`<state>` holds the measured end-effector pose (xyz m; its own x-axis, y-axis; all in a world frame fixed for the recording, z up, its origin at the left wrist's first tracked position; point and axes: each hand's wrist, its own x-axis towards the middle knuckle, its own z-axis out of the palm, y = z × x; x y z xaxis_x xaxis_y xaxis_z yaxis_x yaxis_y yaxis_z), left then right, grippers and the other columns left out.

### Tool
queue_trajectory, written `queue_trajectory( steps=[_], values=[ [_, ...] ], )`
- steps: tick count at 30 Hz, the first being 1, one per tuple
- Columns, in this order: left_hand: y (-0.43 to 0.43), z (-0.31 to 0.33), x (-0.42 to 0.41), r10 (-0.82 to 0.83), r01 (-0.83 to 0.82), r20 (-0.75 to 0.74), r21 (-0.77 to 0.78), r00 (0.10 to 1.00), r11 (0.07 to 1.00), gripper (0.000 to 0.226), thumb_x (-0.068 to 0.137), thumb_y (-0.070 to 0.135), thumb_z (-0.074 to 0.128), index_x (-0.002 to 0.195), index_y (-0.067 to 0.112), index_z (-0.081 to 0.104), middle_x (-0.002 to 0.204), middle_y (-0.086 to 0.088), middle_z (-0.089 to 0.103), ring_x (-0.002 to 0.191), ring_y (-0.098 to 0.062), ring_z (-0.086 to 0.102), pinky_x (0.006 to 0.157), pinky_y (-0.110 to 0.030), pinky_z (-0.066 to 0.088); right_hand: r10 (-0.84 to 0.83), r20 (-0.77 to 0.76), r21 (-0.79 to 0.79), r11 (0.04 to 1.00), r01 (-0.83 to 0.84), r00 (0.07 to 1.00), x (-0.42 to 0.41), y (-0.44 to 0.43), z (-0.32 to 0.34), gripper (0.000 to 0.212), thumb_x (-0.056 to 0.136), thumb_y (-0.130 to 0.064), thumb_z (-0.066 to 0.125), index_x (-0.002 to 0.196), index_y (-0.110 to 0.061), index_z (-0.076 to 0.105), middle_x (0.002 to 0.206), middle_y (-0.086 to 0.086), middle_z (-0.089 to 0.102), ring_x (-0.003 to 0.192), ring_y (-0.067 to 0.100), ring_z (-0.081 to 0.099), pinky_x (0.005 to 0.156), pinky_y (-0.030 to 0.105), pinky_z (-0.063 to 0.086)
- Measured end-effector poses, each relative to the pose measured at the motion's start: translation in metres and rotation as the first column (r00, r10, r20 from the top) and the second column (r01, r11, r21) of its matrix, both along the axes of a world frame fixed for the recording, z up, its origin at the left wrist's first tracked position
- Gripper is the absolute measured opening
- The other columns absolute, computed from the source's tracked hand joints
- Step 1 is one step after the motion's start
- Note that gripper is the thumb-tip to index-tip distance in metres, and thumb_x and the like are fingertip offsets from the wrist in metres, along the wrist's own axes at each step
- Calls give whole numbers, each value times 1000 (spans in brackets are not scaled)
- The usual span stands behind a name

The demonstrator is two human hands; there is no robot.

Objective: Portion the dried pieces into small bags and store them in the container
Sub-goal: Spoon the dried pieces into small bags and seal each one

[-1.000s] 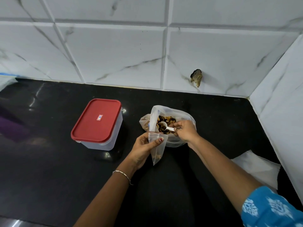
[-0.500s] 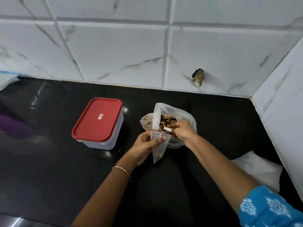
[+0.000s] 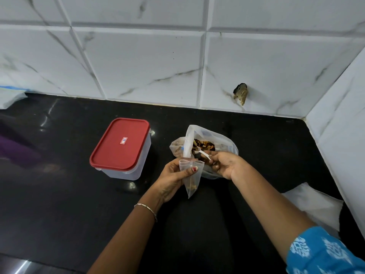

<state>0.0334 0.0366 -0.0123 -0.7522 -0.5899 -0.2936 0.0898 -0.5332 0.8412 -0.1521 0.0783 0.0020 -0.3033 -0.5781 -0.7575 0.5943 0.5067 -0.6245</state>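
My left hand [image 3: 172, 177] grips a small clear bag [image 3: 191, 177] by its open top, with a few dried pieces at its bottom corner. Behind it stands a large open plastic bag [image 3: 221, 140] full of brown dried pieces [image 3: 203, 145]. My right hand [image 3: 225, 164] pinches a small white spoon [image 3: 203, 154] whose bowl lies among the pieces, just above the small bag's mouth. A clear container with a closed red lid [image 3: 120, 144] stands on the black counter to the left.
The black counter [image 3: 59, 194] ends at white marble tiles behind and on the right. A stack of flat clear bags [image 3: 314, 204] lies at the right, near the corner wall. A torn hole [image 3: 241, 93] marks the back tile.
The spoon moved from inside the large bag towards the small bag and back into the pieces. A few dried pieces now lie in the small bag. The left hand stayed nearly still.
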Motion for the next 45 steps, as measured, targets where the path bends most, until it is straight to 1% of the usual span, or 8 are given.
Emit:
queue_trajectory(
  steps=[12,16,27,30,36,39,41,45],
  values=[
    [16,-5,1,129,-112,58,-240,990,964,40,72,4,77,110,13,65,110,-3,72,108,-19,67,87,-29,56,26,-98,-92,995,-35,995,-5,28,21,32,96,5,42,113,-8,66,103,11,62,57,6,45,39,13,28],
    [24,-16,-1,172,-120,113,-364,979,923,52,65,19,86,112,24,64,126,-6,61,112,-15,64,91,-34,55,25,-159,-121,992,-44,987,1,39,29,32,95,8,41,109,-5,66,88,5,69,56,6,47,38,13,29],
    [28,-30,0,176,96,371,-610,912,787,88,74,20,82,137,50,30,143,5,44,133,-11,43,110,-37,41,157,-308,-114,973,-201,938,10,71,50,26,92,8,50,99,-5,72,78,4,67,56,7,49,40,15,31],
    [31,-28,1,169,114,381,-616,909,779,92,75,16,82,145,40,27,141,11,41,134,-11,39,112,-36,38,193,-415,-77,966,-245,889,13,74,51,26,91,7,52,95,-8,73,78,4,67,55,6,50,40,14,31],
    [31,-24,1,152,121,362,-630,920,767,88,75,9,80,137,44,30,138,16,41,135,-10,37,111,-31,37,261,-654,11,942,-336,710,19,74,57,26,92,5,52,93,-12,72,68,0,67,54,8,49,42,16,35],
    [30,-27,1,163,122,366,-642,916,757,87,74,13,81,132,51,29,146,6,41,135,-14,40,111,-36,39,321,-806,120,911,-395,498,21,69,53,34,91,0,53,82,-28,71,96,7,72,74,28,65,64,38,56],
    [30,-29,1,166,124,366,-651,916,749,86,74,15,82,133,51,30,146,4,42,134,-15,42,110,-35,40,361,-869,208,888,-410,339,24,67,53,33,92,-5,54,83,-32,70,101,3,71,83,29,67,74,42,56],
    [28,-34,1,172,124,366,-657,915,743,85,73,19,83,131,55,32,145,1,44,132,-15,44,109,-36,42,394,-915,329,852,-407,86,34,66,56,26,94,-11,53,104,-26,71,98,-3,69,59,8,55,53,25,45]
  ],
)
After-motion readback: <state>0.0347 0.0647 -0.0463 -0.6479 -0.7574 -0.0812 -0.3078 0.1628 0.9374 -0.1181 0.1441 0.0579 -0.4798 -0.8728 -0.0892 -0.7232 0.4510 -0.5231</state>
